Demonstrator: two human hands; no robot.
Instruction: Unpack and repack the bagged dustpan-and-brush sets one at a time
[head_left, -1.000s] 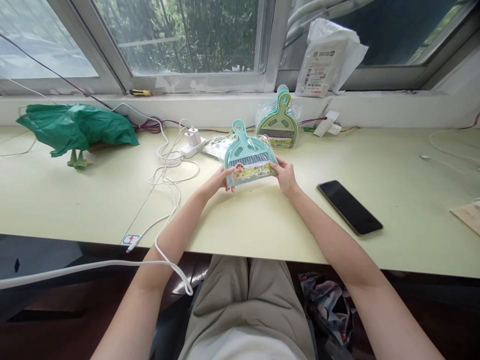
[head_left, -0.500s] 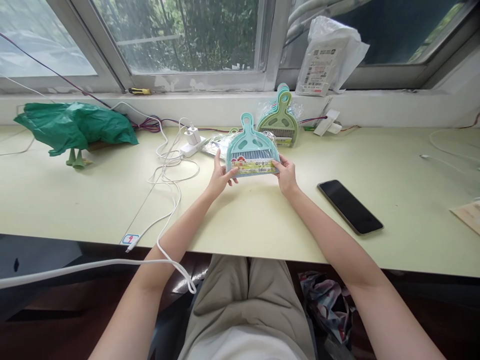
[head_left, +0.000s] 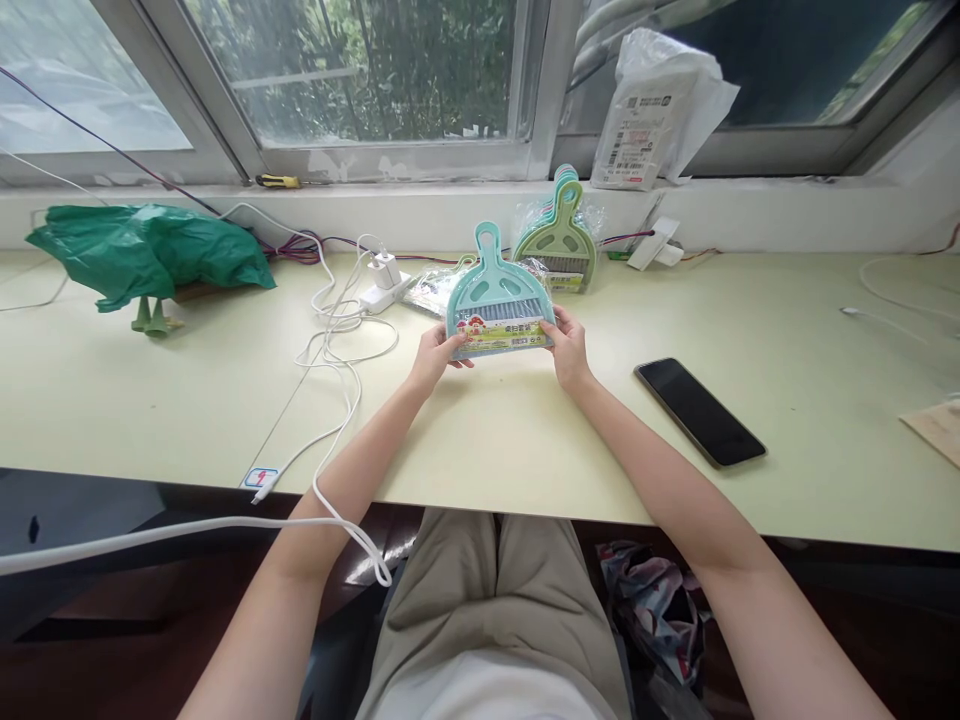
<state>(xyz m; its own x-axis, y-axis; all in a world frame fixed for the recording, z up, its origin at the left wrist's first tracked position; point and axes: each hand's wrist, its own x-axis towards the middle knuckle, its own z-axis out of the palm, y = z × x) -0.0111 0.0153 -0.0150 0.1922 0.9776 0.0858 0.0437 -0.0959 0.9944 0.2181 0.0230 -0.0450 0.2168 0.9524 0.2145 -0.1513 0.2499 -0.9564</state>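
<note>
Both hands hold a small teal dustpan-and-brush set (head_left: 495, 295) in clear wrap, upright above the pale green table (head_left: 150, 400), its handle pointing up. My left hand (head_left: 433, 355) pinches its lower left corner. At the lower right corner my right hand (head_left: 568, 345) grips it. A paper label runs along the bottom edge between the hands.
A stack of similar green and teal dustpan sets (head_left: 559, 235) leans on the windowsill behind. A black phone (head_left: 699, 411) lies right. White cables and a charger (head_left: 386, 272) lie left, beside a green plastic bag (head_left: 150, 255). A white packet (head_left: 656, 110) stands on the sill.
The dustpan set has been raised from tilted near the table to more upright, and both hands moved slightly up and away with it.
</note>
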